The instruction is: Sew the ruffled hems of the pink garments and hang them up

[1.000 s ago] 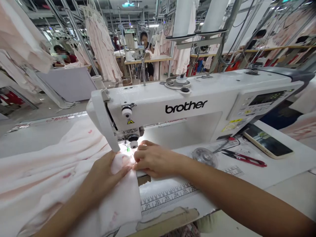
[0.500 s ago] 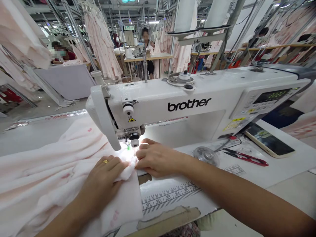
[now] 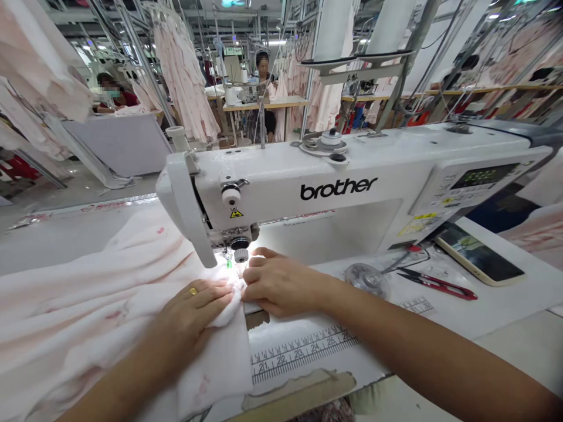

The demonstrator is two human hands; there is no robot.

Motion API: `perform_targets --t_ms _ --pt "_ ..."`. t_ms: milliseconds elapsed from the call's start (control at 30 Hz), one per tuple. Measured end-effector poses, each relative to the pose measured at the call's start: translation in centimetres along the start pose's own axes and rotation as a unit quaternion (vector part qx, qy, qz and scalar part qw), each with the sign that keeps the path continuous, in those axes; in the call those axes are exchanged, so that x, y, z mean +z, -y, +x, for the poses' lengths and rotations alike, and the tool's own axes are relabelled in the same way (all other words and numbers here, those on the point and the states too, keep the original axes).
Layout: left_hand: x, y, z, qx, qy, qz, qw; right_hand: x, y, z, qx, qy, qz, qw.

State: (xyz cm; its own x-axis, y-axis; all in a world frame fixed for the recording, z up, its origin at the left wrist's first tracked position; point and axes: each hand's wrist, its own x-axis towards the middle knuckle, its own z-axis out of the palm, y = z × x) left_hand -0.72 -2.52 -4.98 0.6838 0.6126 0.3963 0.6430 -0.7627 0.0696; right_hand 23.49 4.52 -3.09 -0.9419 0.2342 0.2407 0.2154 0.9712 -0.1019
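A pale pink fleece fabric point(image 3: 132, 275) with darker pink marks spreads over the left of the sewing machine bed, its edge running under the lit needle area point(image 3: 229, 264). My left hand point(image 3: 197, 305), a ring on one finger, lies on the fabric with its fingers stretched toward the needle. Just right of the presser foot, my right hand point(image 3: 277, 284) has its fingers closed at the fabric's edge, apparently pinching it; the fingertips are partly hidden. Above both hands stands the white brother sewing machine point(image 3: 338, 187).
Right of my forearm lie a clear round case point(image 3: 367, 278), red-handled thread snips point(image 3: 437, 284) and a phone point(image 3: 479, 252). A printed ruler point(image 3: 303, 351) runs along the front edge. Behind are hanging pink garments point(image 3: 182, 70) and co-workers at other tables.
My left hand has shifted slightly forward and its fingers have flattened and stretched out on the fabric. My right hand stays nearly in place. The view has tilted a little.
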Motion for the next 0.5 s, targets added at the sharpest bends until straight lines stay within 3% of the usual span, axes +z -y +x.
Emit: perform_targets --t_ms 200,333,500 --pt "0.3 -0.1 -0.3 0.002 0.015 0.009 1.000 -0.1 0.3 -0.1 0.015 -0.055 0.001 0.998" --pt "0.5 0.1 -0.1 -0.027 0.036 -0.019 0.999 0.2 0.7 0.1 0.028 -0.030 0.024 0.999" --pt "0.4 1.5 0.8 -0.028 0.019 -0.021 0.999 1.2 0.5 0.2 0.094 -0.049 0.010 0.994"
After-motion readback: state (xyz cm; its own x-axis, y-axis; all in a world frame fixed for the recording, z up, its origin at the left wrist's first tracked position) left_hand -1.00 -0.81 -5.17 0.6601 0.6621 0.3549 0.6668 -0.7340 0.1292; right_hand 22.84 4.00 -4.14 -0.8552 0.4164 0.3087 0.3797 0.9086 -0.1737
